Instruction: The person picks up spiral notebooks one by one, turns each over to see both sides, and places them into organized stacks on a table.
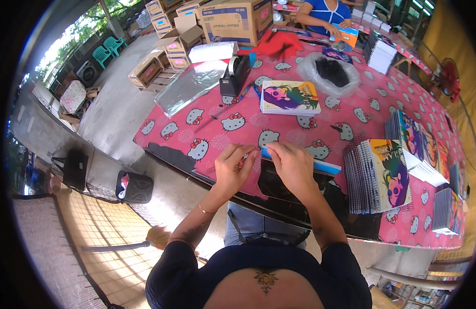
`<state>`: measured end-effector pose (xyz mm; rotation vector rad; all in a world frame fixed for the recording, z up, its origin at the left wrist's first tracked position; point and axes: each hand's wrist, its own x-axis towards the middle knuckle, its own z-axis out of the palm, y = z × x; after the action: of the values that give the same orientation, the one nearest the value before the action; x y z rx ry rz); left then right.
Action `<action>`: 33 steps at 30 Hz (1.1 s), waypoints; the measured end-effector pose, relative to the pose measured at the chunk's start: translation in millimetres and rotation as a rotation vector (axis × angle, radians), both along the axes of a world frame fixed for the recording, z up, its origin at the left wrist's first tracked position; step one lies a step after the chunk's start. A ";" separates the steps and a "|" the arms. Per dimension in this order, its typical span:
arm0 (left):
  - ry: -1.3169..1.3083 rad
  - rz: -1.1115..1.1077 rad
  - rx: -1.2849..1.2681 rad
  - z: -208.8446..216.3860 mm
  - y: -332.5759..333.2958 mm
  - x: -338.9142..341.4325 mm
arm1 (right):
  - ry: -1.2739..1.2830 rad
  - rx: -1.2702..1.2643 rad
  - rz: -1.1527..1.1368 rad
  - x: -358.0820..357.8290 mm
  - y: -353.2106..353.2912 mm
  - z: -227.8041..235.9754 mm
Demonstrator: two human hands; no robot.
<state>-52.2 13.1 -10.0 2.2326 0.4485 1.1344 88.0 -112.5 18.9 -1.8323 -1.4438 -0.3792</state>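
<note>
Directly beneath the right hand, and reaching out past its right side, lies a slim blue-edged item at the near edge of the counter. Its long axis runs left to right, mostly across the person's front, with the far right end angled a little toward the body. The right hand is clearly the nearer one: it curls over the item, thumb and fingers drawn in around the left end, though whether they actually grip it I cannot tell.

The left hand is just beyond that end, to its left, with thumb and fingertips brought together; whether something thin is pinched between them is too small to make out. The two hands' fingertips face each other across a narrow gap, so the item's left end seems the point that matters, while the rest of its length trails away on the right hand's outer side.

Farther to the right of the right hand stands a stack of spiral notebooks, apart from the item's right end. Straight ahead of both hands lies another notebook pile.
</note>
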 end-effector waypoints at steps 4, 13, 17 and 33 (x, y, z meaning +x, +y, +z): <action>-0.071 -0.027 0.027 -3.1 2.4 5.2 | 0.012 -0.044 0.048 2.2 -2.2 2.1; 0.409 -0.439 0.040 23.7 46.8 7.6 | 0.117 -0.039 0.175 10.7 -10.3 6.7; 0.422 -0.238 0.277 24.2 33.9 14.8 | -0.001 -0.127 0.039 15.2 -22.2 13.1; 0.576 0.094 0.589 -24.4 -32.7 11.9 | -0.083 -0.078 -0.041 23.0 -50.3 9.5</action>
<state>-40.3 -19.6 -34.4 3.1006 0.4917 0.6991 111.0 -162.7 28.4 -1.9311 -1.4979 -0.4285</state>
